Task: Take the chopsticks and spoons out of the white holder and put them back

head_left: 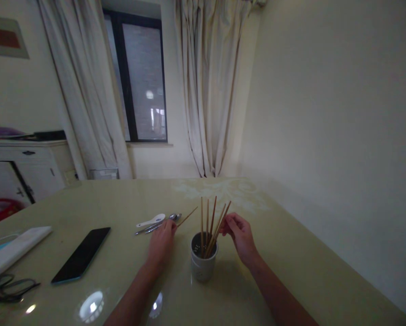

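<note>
Head view: right hand [239, 235] pinches chopstick in cup [203, 262]; several already inside. Left hand [162, 244] grips loose chopstick [187, 216]; spoons [155, 224] left on table [291, 253].

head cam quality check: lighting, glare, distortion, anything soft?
Head view: dim, with a yellowish cast. Ceiling-light glare spots on the glossy table near the bottom edge, close to the left forearm. Wide-angle bending at the edges; the curtains lean. The left hand is slightly soft, the right hand at the chopsticks in the cup is sharper. The phone reads as a flat black slab.
</note>
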`<state>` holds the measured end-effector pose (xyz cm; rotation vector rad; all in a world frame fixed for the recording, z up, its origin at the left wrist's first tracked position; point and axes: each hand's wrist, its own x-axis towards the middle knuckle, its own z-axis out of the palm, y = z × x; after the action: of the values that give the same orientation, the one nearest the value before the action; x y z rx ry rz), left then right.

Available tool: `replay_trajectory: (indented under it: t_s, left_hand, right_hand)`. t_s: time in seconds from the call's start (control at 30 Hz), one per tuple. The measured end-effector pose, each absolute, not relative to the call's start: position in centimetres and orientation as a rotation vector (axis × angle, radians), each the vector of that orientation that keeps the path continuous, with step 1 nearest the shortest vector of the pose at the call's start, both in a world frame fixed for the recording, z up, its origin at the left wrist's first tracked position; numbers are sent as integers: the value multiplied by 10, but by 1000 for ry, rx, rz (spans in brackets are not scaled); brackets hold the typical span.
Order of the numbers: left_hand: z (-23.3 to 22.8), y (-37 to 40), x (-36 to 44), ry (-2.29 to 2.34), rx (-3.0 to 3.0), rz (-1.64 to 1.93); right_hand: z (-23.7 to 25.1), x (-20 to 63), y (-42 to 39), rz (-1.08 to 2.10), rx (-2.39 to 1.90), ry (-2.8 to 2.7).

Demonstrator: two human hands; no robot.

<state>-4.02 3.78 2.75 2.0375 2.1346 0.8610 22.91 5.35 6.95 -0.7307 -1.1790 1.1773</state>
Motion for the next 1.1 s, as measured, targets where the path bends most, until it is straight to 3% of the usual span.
replay_trajectory:
  t_s: [0.13,0.27,0.43,0.6,0.8,1.1]
  left_hand:
    - [26,35,-23,1651,1937,1213]
    - [29,28,-6,1298,1974,1256]
    - [31,26,-1,1222,1998,1277]
    - [28,37,-24,1665,2024,1278]
    - [15,40,-68,2513,2117,662]
    - [21,37,-63,2502,2095,426]
  right_hand:
    - [53,220,59,1230,-895,-1197]
    - [40,213,62,1263,-933,-1259]
    - [41,211,62,1248,-880,-1264]
    - [58,227,66,1012,-851,-1076]
    - [76,272,84,835,-685,-718]
    - [84,260,66,950,-606,-834]
